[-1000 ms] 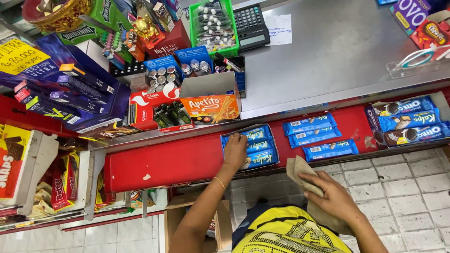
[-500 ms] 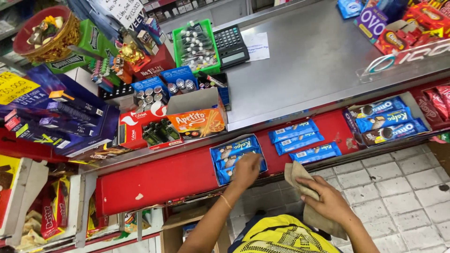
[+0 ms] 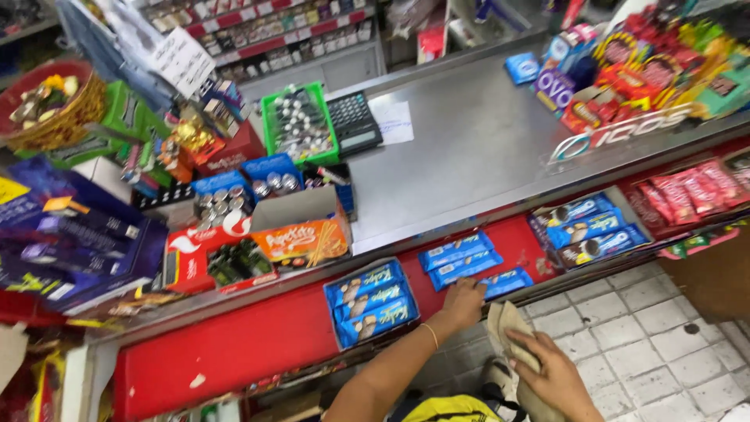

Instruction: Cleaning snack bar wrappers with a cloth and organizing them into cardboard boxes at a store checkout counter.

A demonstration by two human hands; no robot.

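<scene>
Red shelf; left hand touches glossy blue packets; right hand grips crumpled cloth.

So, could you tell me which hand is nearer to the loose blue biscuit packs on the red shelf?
Left. The left hand touches the blue biscuit packs at their lower edge; the right hand is lower, over the tiled floor, gripping a beige cloth.

Bright, even light falls from overhead onto my worktop, whose steel gives a soft pale sheen toward 12 o'clock. Shadows are faint. Everything is smeared by motion blur, worst at 9 and 3 o'clock, and the edges bend outward like a wide lens.
</scene>
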